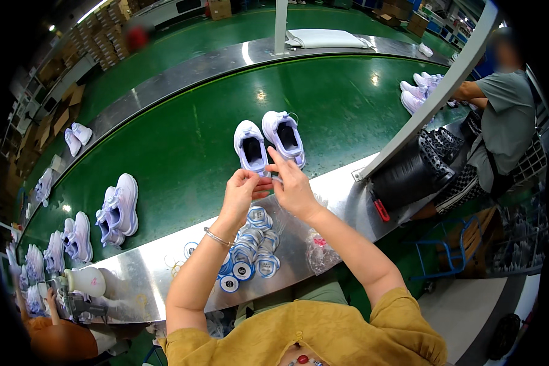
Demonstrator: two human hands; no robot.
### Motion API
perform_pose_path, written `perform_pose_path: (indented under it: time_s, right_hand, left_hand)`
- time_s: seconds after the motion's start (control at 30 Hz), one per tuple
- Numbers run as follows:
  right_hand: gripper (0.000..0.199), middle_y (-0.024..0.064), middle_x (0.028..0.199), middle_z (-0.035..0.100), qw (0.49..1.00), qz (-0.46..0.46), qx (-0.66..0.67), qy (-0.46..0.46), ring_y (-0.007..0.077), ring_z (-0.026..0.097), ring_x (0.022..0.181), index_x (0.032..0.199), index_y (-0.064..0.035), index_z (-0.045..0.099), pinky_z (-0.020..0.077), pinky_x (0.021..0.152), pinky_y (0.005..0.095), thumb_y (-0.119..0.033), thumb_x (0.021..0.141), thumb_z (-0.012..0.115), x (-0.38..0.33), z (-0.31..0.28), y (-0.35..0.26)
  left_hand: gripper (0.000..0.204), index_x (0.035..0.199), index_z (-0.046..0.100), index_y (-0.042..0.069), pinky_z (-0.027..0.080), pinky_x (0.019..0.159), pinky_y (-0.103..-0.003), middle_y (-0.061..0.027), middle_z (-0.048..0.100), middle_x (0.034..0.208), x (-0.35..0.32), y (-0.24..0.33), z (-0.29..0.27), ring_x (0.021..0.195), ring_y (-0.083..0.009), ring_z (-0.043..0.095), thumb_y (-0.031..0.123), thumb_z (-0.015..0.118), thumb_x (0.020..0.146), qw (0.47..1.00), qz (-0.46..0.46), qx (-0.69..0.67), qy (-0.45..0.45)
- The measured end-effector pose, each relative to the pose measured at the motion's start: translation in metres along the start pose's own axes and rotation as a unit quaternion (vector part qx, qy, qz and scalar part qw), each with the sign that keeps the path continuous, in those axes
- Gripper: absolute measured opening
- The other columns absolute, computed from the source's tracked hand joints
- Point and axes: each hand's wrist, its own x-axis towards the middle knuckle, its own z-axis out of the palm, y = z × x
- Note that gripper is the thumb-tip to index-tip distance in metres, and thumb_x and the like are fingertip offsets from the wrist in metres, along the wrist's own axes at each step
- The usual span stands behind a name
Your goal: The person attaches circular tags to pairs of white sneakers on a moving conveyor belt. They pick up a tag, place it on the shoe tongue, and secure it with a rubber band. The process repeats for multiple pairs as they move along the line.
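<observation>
Green belt (183,134) free just left of centre shoe pair (252,146); slanted post (436,99) obstructs right.

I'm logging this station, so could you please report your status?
Left hand and right hand close together, grip unclear. White-and-lilac sneakers upright on glossy green belt. Nothing visibly blocking.

Mustard-yellow short-slv. fabric top (354,335) was worn w/ grey-green bottoms (323,291); slim silver metal bangle (217,239) was worn on L wrist (228,221).

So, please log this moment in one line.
left hand: fingertips together, grip unclear; right hand: alongside, fingers extended; nearest shoes: on green belt; blue-white discs: piled on metal ledge
</observation>
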Motion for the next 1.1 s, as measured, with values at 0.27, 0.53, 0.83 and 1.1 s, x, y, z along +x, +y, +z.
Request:
perform_pose_path:
  time_s: [0.27, 0.53, 0.83, 1.1]
  right_hand:
    - [0.073, 0.0106, 0.103, 0.064, 0.994, 0.014, 0.104, -0.038, 0.0228, 0.053, 0.089, 0.138, -0.001, 0.04, 0.0486, 0.076, 0.0333, -0.008, 0.072, 0.072, -0.002, 0.006, -0.013]
    - [0.053, 0.0089, 0.103, 0.063, 0.981, 0.078, 0.174, -0.034, 0.0199, 0.057, 0.087, 0.129, -0.0028, 0.049, 0.0474, 0.067, 0.0286, -0.001, 0.078, 0.064, -0.003, 0.013, 0.007]
    - [0.039, 0.0087, 0.091, 0.064, 0.991, 0.003, 0.127, -0.032, 0.0224, 0.059, 0.085, 0.114, -0.0016, 0.06, 0.0486, 0.068, 0.0322, 0.001, 0.076, 0.064, 0.008, 0.01, 0.005]
    - [0.028, 0.0076, 0.079, 0.063, 0.996, -0.023, 0.091, 0.009, 0.0225, 0.059, 0.076, 0.105, -0.0016, 0.063, 0.0484, 0.068, 0.0341, 0.0, 0.077, 0.064, 0.012, 0.021, 0.01]
  left_hand:
    - [0.012, 0.093, 0.051, 0.003, 0.055, 0.067, -0.029, -0.0109, 0.063, 0.088, 0.001, 0.0, -0.012, 0.076, -0.0176, 0.064, 0.014, 0.054, 0.092, 0.999, -0.02, -0.031, 0.035]
    - [0.012, 0.093, 0.053, 0.003, 0.055, 0.07, -0.03, -0.0105, 0.063, 0.09, 0.001, 0.004, -0.013, 0.078, -0.0175, 0.064, 0.016, 0.051, 0.094, 0.999, -0.007, -0.023, 0.029]
    - [0.015, 0.094, 0.053, 0.002, 0.055, 0.068, -0.029, -0.0104, 0.063, 0.09, 0.005, 0.004, -0.018, 0.077, -0.0164, 0.064, 0.017, 0.052, 0.094, 0.999, 0.003, 0.02, 0.047]
    - [0.014, 0.093, 0.052, 0.001, 0.055, 0.067, -0.029, -0.0102, 0.063, 0.089, 0.007, 0.003, -0.013, 0.076, -0.0165, 0.064, 0.015, 0.053, 0.093, 0.998, 0.005, 0.031, 0.059]
